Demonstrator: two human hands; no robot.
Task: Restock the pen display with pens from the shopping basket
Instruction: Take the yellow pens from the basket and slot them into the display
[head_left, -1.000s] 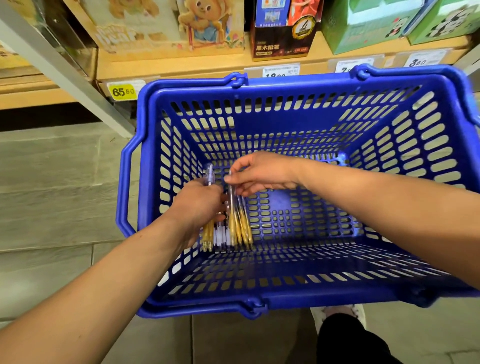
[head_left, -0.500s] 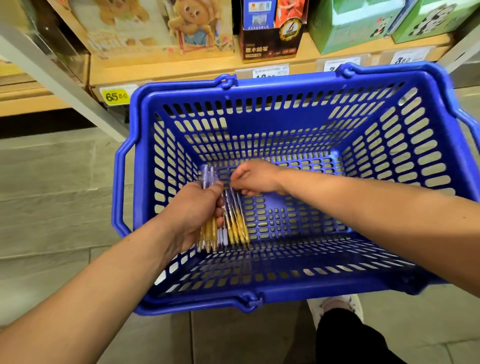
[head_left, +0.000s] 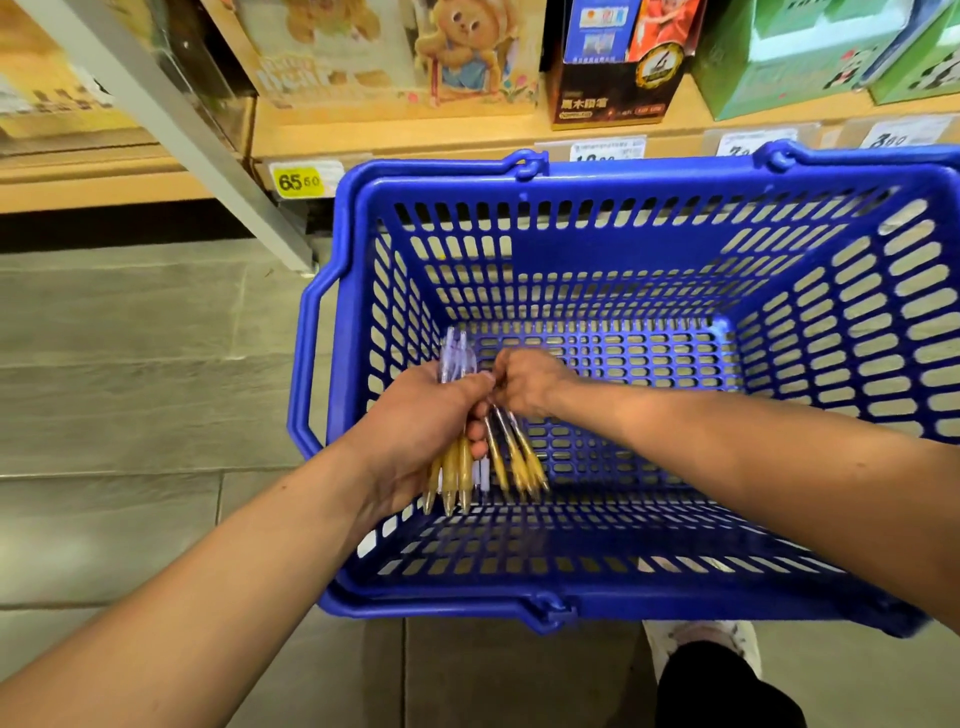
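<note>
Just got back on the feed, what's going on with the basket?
A person has both hands down in the blue shopping basket. The left hand grips a bundle of yellow pens. The right hand, right beside it, pinches a second cluster of pens low in the basket.

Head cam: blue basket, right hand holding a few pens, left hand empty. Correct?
Not quite. In the head view the left hand is not empty: it grips a pen bundle. The rest holds: blue basket, right hand holding a few loose pens.
</note>
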